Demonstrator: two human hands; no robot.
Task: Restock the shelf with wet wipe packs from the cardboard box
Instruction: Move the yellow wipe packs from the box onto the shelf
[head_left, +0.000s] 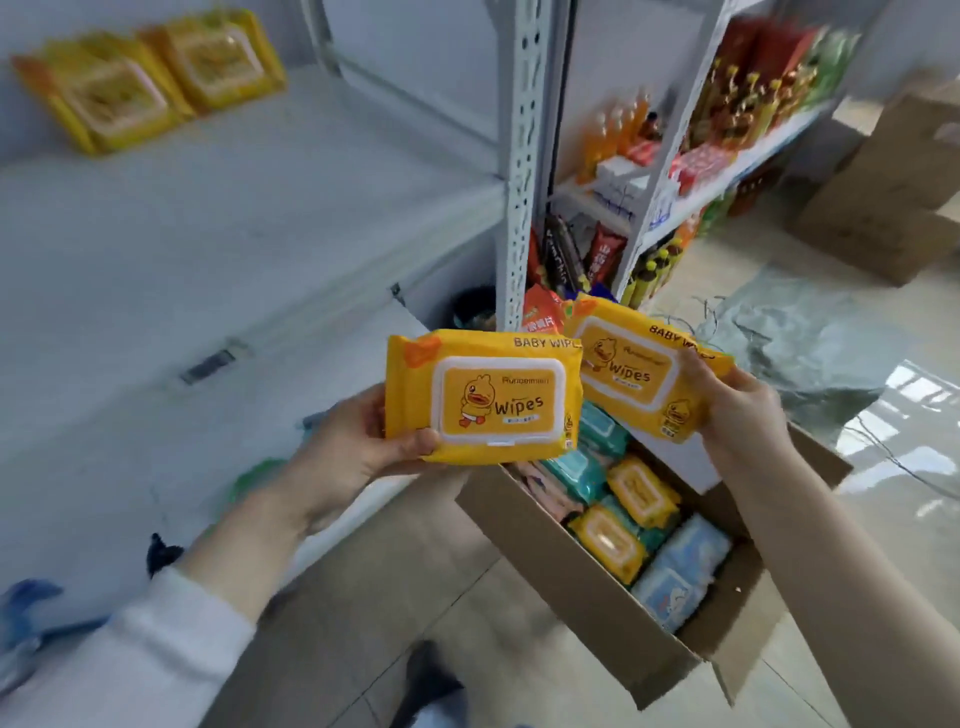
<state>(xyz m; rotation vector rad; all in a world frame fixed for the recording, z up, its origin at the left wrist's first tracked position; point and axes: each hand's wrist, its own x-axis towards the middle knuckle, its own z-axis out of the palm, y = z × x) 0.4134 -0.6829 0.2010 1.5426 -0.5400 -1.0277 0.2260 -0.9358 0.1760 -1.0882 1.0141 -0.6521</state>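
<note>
The left hand (358, 447) is gripping a yellow wipes pack (483, 397) by its left end, thumb lying over the near corner of the front and fingers hidden behind; the right hand (737, 410) is holding a second yellow pack (639, 369) by its right end, thumb pressing across the front edge and fingers curling behind it; both packs are hanging in the air, lids facing the camera, above the far left end of the open cardboard box (545, 545); their inner edges are overlapping in view, though whether they are touching I cannot tell.

The box is sitting on the tiled floor, near and to the right of the white shelf (234, 218); inside it, two more yellow packs (641, 491) are lying beside teal packs (571, 470) and a pale blue pack (685, 566).

On the shelf, at the far left, two yellow shelf packs (156, 83) are leaning side by side, blurred.

A perforated white upright (524, 156) is standing at the shelf's right end; beyond it a neighbouring rack (727, 130) is carrying bottles and snack packets; a second carton (893, 192) is resting on the floor at the far right, with crumpled plastic sheeting (800, 332) nearer; a white sleeve (130, 649) is covering the left forearm.
</note>
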